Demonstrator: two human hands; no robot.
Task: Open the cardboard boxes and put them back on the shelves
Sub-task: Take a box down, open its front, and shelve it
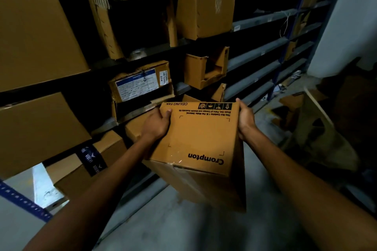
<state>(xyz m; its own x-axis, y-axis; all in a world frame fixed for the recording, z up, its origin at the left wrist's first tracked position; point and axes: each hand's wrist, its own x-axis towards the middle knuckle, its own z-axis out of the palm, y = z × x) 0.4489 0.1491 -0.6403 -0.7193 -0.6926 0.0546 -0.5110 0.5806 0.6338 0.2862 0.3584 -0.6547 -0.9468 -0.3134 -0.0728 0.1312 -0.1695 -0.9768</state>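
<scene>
I hold a brown cardboard box (201,138) printed "Crompton" and "CEILING FAN" in front of me, above the floor and close to the shelves. My left hand (156,124) grips its left edge, thumb curled over the top face. On the far right corner, my right hand (245,117) grips the box with the fingers wrapped round the side. Clear tape runs over the box's near edge, and the box looks closed.
Metal shelves (257,51) with blue uprights fill the left and back. They carry several cardboard boxes: a torn open one (130,16), a labelled one (140,85), a small cut-open one (206,69). Loose cardboard (318,128) lies on the floor at right.
</scene>
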